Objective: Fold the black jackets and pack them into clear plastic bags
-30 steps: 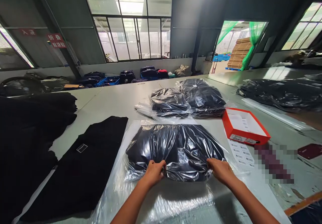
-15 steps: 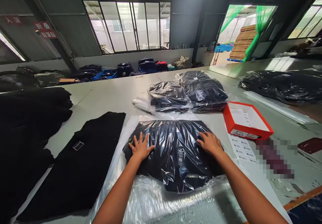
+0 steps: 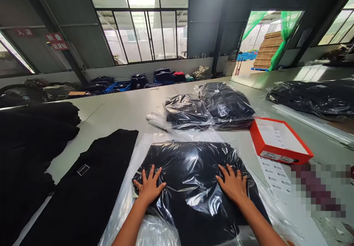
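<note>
A black folded garment in a clear plastic bag (image 3: 190, 168) lies on the table in front of me. My left hand (image 3: 150, 185) rests flat on its left side, fingers spread. On the right side lies my right hand (image 3: 233, 183), palm down with its fingers apart. Under the bagged garment are clear plastic bags (image 3: 157, 231). To the left, a black garment with a white rectangular label (image 3: 102, 176) is laid flat. Behind the bag sit two stacks of bagged black garments, a smaller one (image 3: 186, 109) and a larger one (image 3: 226, 102).
A red box (image 3: 279, 157) stands at the right, with barcode sticker sheets (image 3: 276, 176) beside it. More black garments (image 3: 30, 139) are heaped at the far left. Bagged dark garments (image 3: 312, 95) and a plastic roll (image 3: 312, 124) lie at the right.
The bagged garment reaches nearer to me and its plastic looks smoother across the middle. Both hands have come slightly closer to me, still spread on it. The view has tilted up slightly.
</note>
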